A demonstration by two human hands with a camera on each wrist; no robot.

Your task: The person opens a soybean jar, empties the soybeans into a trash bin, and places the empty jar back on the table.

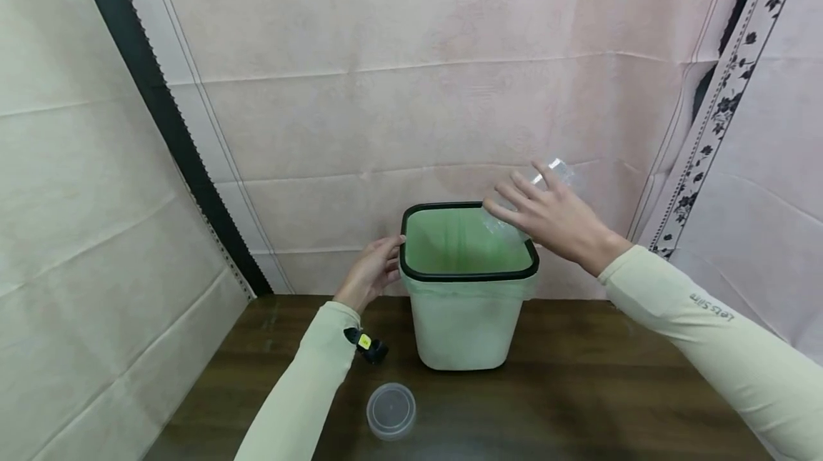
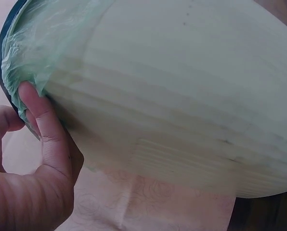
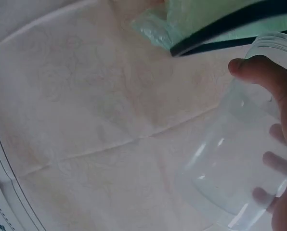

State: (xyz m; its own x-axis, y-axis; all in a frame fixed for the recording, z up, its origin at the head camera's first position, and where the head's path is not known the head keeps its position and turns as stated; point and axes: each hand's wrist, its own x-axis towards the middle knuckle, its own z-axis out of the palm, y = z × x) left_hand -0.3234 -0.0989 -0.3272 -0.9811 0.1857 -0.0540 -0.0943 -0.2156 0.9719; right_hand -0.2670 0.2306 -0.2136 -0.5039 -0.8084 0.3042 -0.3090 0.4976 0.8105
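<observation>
A pale green trash bin point(image 1: 466, 329) stands on the table, its black rim point(image 1: 472, 276) at the top and a thin green plastic bag point(image 2: 61, 33) folded over its edge. My left hand point(image 1: 373, 271) pinches the bin's left rim and liner between thumb and fingers. Over the bin's right edge, my right hand point(image 1: 556, 221) grips a clear plastic jar point(image 3: 230, 154), tilted with its threaded mouth toward the bin's opening. The jar looks empty and uncapped. A clear round lid point(image 1: 391, 411) lies on the table in front of the bin.
The brown wooden table point(image 1: 579, 375) ends at a pale cloth backdrop point(image 1: 360, 125) close behind the bin. Cloth panels also hang on the left point(image 1: 96, 268) and right point(image 1: 759, 196). A dark strap with a small device point(image 1: 366, 343) sits on my left wrist.
</observation>
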